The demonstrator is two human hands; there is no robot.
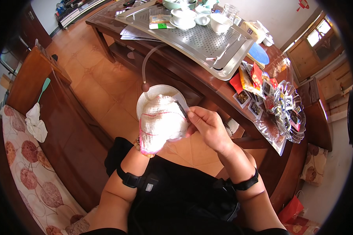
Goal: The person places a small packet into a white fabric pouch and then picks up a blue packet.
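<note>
A white gauze-like cloth (161,123) with pink lines and a pink edge covers my left hand, so its fingers are hidden. At that wrist (145,154) a beaded bracelet shows below the cloth. My right hand (206,126) pinches a small flat plastic sachet (181,105), part clear and part dark, between thumb and fingers. It holds the sachet right against the cloth's right side. Beneath both, partly covered, stands a pale round bucket (139,107) on the tiled floor.
A drain hose (144,67) with a brown ball runs from the metal tea tray (188,44) into the bucket. White teacups (220,23) stand on the tray. Several sachets (256,108) lie around a clear scalloped dish (300,132) on the wooden table. A wooden bench (67,141) is at left.
</note>
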